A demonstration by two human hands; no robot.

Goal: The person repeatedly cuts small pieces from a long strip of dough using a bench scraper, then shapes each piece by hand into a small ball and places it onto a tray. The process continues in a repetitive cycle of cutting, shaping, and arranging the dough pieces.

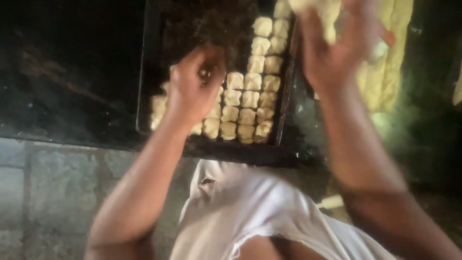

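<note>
Over the dark baking tray (147,72) your left hand (195,84) is curled, fingertips pinched on something too small to tell. Right of the tray, your right hand (332,48) grips a pale lump of dough (332,19), blurred. Rows of dough pieces (250,91) fill the tray's right half, beside the long dough mass (385,72).
</note>
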